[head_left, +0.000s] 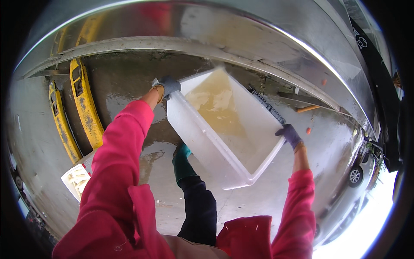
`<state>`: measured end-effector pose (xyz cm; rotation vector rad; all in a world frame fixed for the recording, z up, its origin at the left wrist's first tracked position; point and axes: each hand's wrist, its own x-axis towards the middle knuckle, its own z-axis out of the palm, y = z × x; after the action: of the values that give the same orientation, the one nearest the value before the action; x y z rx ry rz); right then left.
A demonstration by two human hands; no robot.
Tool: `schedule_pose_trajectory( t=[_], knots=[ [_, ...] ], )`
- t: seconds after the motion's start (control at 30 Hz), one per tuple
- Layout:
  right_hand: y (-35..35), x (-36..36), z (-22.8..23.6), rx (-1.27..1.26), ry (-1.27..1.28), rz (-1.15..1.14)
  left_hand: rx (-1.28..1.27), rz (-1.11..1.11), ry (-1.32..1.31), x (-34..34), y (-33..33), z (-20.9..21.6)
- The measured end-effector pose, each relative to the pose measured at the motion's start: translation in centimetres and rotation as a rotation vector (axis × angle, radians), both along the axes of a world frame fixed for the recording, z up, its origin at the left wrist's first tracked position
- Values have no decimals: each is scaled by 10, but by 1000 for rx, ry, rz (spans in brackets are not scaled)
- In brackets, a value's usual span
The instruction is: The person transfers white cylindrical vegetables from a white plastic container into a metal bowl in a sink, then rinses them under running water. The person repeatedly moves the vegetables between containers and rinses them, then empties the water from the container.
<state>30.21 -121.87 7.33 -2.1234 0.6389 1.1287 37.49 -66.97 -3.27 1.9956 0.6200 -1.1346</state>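
A large white plastic tub [192,129] is held tilted, its far corner lowest, between my two hands. Cloudy yellowish water [215,101] has gathered toward that far corner and appears to be spilling over the rim there. My left hand [171,87], in a grey glove, is closed on the tub's left end at the rim. The opposite end is gripped by my right hand [290,134], in a purple-grey glove, with fingers over the edge. Wet concrete floor [129,103] lies under the tub.
A stainless steel counter [207,26] spans the far side. Two worn yellow forks [87,103] lie at left, near a white box [76,180] of pale pieces. A dark grate-like strip [269,107] is behind the tub. My green boot [183,163] stands below; a car [351,185] is at right.
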Motion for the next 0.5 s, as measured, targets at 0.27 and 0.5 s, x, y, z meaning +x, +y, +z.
schedule_pose_trajectory(
  t=[0.27,0.5],
  knots=[
    [14,23,10,-38,163,110,2,-55,-17,-8,16,11],
    [18,39,37,-116,99,97,-103,-52,-139,-4,13,-9]
  ],
)
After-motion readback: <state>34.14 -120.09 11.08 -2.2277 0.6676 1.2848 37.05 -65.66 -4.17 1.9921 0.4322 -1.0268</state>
